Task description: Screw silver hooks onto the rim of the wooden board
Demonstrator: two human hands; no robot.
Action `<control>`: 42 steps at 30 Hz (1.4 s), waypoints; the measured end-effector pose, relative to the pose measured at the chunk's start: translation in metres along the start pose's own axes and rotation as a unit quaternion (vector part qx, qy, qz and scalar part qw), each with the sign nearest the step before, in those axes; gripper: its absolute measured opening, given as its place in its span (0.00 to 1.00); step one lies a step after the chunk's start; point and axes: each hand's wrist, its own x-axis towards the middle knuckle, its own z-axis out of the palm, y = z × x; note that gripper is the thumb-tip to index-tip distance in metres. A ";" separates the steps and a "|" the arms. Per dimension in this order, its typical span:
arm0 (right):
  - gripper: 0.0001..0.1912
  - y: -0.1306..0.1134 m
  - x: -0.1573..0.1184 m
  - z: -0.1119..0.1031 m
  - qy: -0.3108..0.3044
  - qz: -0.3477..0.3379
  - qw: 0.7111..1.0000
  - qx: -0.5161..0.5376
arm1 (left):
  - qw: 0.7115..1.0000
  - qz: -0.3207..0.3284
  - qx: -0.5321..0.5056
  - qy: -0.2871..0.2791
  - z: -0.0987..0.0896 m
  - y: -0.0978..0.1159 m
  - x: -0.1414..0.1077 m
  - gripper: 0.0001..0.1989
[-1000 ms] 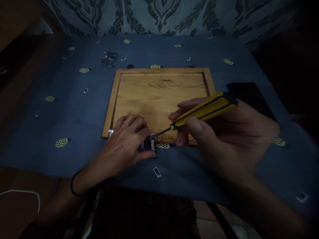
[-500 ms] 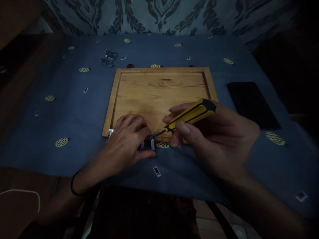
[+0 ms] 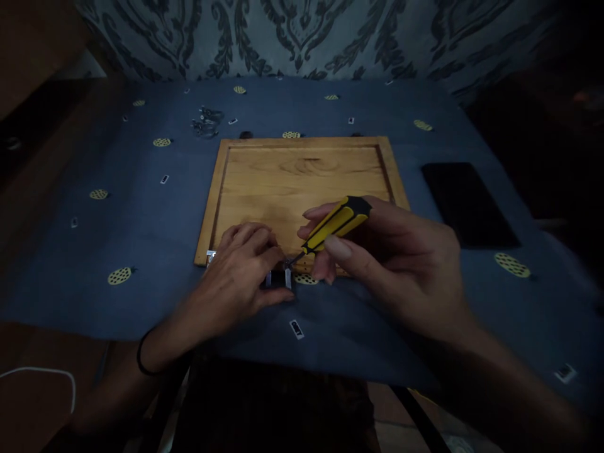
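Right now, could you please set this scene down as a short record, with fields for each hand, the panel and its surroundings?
Left hand: at the near edge of the wooden panel, thumb beside a metal fitting
Right hand: gripping a yellow-and-black screwdriver, shaft angled down to the fitting; exact tip contact too small to tell
Panel position: lying on a blue tablecloth with pineapple print
Beyond the panel's far left corner: small pile of metal parts
Right of panel: flat black object
Left wrist: dark band
Light: dim
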 end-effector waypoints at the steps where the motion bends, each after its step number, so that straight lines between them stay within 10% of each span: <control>1: 0.10 -0.001 0.002 -0.002 -0.013 0.006 1.000 -0.001 | 1.000 0.000 -0.001 -0.001 0.000 0.000 0.000 0.21; 42: 0.07 -0.002 0.007 -0.003 -0.018 -0.026 0.999 0.043 | 0.999 0.026 0.009 0.021 0.001 -0.002 -0.001 0.24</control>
